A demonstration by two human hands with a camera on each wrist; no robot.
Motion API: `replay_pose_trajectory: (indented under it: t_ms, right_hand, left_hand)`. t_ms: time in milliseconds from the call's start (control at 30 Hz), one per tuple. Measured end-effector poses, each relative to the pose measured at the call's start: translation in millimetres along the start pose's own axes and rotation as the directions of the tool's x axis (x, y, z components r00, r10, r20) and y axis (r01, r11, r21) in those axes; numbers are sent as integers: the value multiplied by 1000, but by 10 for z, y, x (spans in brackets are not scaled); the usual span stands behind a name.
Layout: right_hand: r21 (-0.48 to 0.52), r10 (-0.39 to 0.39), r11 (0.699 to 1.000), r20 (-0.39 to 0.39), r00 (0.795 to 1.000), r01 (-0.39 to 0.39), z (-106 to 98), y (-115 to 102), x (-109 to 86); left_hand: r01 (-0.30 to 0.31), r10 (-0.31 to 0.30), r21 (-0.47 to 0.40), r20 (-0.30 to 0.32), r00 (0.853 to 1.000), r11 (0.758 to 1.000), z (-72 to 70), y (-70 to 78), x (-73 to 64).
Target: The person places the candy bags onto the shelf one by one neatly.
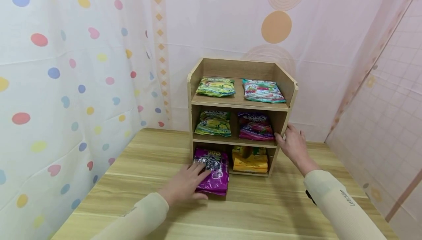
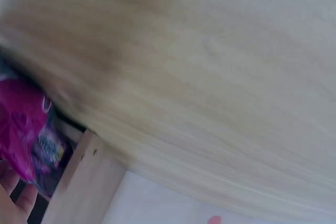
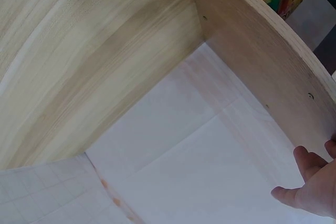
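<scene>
A purple candy bag [image 1: 218,170] lies tilted, partly in the bottom left compartment of a small wooden shelf [image 1: 235,105] and partly out over the table. My left hand [image 1: 186,181] touches the bag's left side with extended fingers, the thumb apart below; the left wrist view catches only the fingertips beside the purple bag [image 2: 23,124]. At the shelf's right side, my right hand [image 1: 293,146] rests against the side panel, its thumb at the front edge. In the right wrist view, spread fingers [image 3: 310,163] sit by the panel's outer face [image 3: 257,51].
Yellow packs [image 1: 250,163] fill the bottom right compartment. The middle level holds a green bag [image 1: 213,123] and a dark purple-red bag [image 1: 255,126]. On top lie a yellow-green bag [image 1: 215,87] and a teal-white bag [image 1: 263,91]. Patterned curtains [image 1: 99,49] surround the wooden table [image 1: 132,181].
</scene>
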State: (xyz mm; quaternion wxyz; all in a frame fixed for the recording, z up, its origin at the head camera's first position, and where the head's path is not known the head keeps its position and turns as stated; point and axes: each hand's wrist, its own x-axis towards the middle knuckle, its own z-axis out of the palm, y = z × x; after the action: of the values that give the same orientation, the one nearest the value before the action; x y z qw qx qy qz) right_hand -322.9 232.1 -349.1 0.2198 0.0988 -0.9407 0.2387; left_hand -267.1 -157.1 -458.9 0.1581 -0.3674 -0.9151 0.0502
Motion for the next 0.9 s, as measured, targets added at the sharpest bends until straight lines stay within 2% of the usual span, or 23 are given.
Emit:
replay_pose_trajectory:
  t_ms: [67,167,300,533,767,900]
  right_hand:
    - [0,1,1000,1,1000,-1,1,1,-2]
    - [2,0,1000,0,1000,0,1,-2,-7]
    - [3,-3,1000,-7,1000,3,1,-1,-11]
    - [4,6,1000,1,1000,-6,-5,-9,-6]
    - [11,15,1000,3,1000,-15,-9,-11,-5]
    - [5,22,1000,11,1000,-22,-8,-12,-3]
  left_hand:
    - [-50,50,69,6,999,996,27,26,-6]
    - [-86,93,153,-37,995,984,49,43,5]
    - [-79,94,157,-90,992,984,51,38,39]
    - [-19,38,114,-168,985,993,39,11,143]
    - [90,-66,136,-168,984,987,56,-9,346]
    - [146,-128,165,-115,985,975,33,31,455]
